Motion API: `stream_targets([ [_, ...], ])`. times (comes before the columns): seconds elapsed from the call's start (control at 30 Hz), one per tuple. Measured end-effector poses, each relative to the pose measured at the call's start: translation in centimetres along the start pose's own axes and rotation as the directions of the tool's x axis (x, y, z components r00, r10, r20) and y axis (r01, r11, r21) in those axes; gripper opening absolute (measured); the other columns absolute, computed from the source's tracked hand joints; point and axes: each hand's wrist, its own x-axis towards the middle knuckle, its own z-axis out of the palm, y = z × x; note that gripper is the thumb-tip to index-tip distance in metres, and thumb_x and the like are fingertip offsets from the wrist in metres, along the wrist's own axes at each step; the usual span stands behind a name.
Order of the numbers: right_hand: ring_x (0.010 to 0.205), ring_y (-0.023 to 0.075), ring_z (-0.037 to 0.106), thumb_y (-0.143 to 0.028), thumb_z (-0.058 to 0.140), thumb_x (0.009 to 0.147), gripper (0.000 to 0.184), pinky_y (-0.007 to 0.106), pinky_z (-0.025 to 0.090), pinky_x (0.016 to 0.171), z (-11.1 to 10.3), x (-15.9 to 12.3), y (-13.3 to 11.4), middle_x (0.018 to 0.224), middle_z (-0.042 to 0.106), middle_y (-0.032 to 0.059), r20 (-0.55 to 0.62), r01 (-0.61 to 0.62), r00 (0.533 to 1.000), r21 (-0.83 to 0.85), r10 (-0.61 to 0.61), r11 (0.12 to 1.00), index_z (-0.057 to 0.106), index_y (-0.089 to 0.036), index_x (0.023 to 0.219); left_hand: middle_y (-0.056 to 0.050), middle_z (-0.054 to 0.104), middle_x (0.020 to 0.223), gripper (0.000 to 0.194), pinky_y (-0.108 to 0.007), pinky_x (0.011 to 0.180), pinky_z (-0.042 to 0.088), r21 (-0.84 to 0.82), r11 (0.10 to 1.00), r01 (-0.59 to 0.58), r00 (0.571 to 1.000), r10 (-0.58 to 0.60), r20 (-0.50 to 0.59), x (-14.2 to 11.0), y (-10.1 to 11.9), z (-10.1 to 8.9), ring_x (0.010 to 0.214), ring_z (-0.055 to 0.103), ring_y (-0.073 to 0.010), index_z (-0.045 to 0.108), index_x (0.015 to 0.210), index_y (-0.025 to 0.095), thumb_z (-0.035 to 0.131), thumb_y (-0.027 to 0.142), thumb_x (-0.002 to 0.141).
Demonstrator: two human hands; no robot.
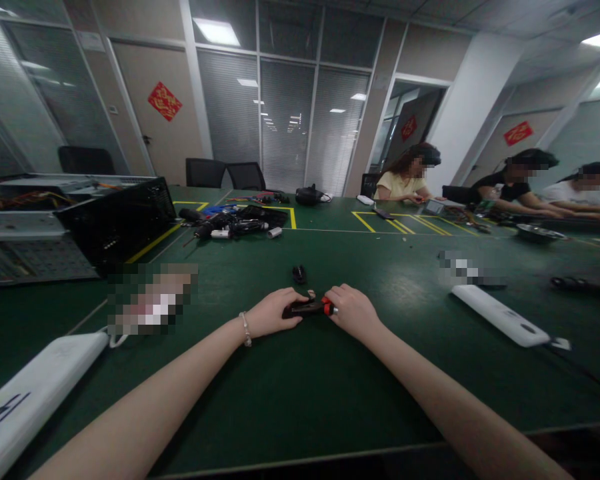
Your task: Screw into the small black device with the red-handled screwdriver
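Centrally, between the two hands, is a slim, dark hand tool (pixel 305 309), lying roughly crosswise just over or on the green tabletop (pixel 260 400); whether it touches the surface cannot be told. Its body looks black or very dark brown, narrow and slightly glossy, with a bright red part (pixel 327 305) at the right-hand end. Blur and the fingers hide its exact type. The left hand (pixel 277 313) grips the dark end, thumb below and fingers curled above, while the right hand (pixel 353 313) has its fingers bent closely around the red end. A pale beaded bracelet (pixel 247 329) circles the left wrist.

Just beyond the tool sits a small black cable bundle (pixel 299 274), apart from both hands. Farther out, a white elongated device (pixel 43 393) lies at the left and a similar white unit (pixel 500 315) at the right. An opened computer case (pixel 25 247) stands on the far left, its black panel (pixel 115 227) angled towards the middle. Past the hands are a heap of dark cables and tools (pixel 235 223) and a short white cylinder (pixel 275 233). Across the table, at the right, sits a person in a yellow top (pixel 397 190), with two more people beyond
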Motion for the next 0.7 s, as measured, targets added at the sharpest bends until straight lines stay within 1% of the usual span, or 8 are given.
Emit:
stream_targets([
  [0.1,0.075,0.0166,0.051,-0.018,0.055,0.07,0.017,0.026,0.041,0.068,0.11,0.0,0.09,0.084,0.062,0.0054,-0.002,0.001,1.0,-0.01,-0.001,1.0,0.061,-0.015,0.085,-0.004,0.053,0.1,0.039,-0.032,0.079,0.041,0.003,1.0,-0.012,1.0,0.012,-0.007,-0.01,0.0,0.01,0.089,0.051,-0.0188,0.049,0.113,0.022,0.059,0.024,0.075],
  [0.3,0.075,0.0159,0.051,-0.017,0.055,0.069,0.019,0.025,0.04,0.068,0.53,-0.13,0.26,0.085,0.062,0.0049,-0.025,0.008,1.0,-0.002,-0.008,1.0,0.06,-0.016,0.087,-0.004,0.053,0.101,0.04,-0.033,0.079,0.042,-0.007,1.0,0.003,1.0,-0.003,0.001,-0.02,-0.02,-0.04,0.089,0.051,-0.019,0.048,0.114,0.023,0.059,0.025,0.076],
  [0.43,0.074,0.0164,0.051,-0.017,0.055,0.069,0.017,0.026,0.041,0.067,0.33,-0.03,0.14,0.083,0.062,0.0047,-0.021,0.009,1.0,-0.008,-0.009,1.0,0.061,-0.015,0.085,-0.004,0.053,0.101,0.041,-0.033,0.08,0.041,-0.011,1.0,-0.004,1.0,0.004,0.002,-0.05,-0.07,-0.09,0.09,0.051,-0.019,0.048,0.115,0.023,0.059,0.024,0.076],
  [0.7,0.074,0.0153,0.052,-0.017,0.056,0.069,0.018,0.025,0.041,0.067,0.21,-0.04,0.1,0.084,0.062,0.0049,-0.023,0.014,1.0,0.009,-0.014,1.0,0.061,-0.015,0.086,-0.003,0.053,0.102,0.039,-0.033,0.08,0.042,-0.025,1.0,0.013,1.0,-0.013,0.011,-0.07,0.01,-0.13,0.09,0.051,-0.0186,0.049,0.114,0.023,0.059,0.025,0.076],
])
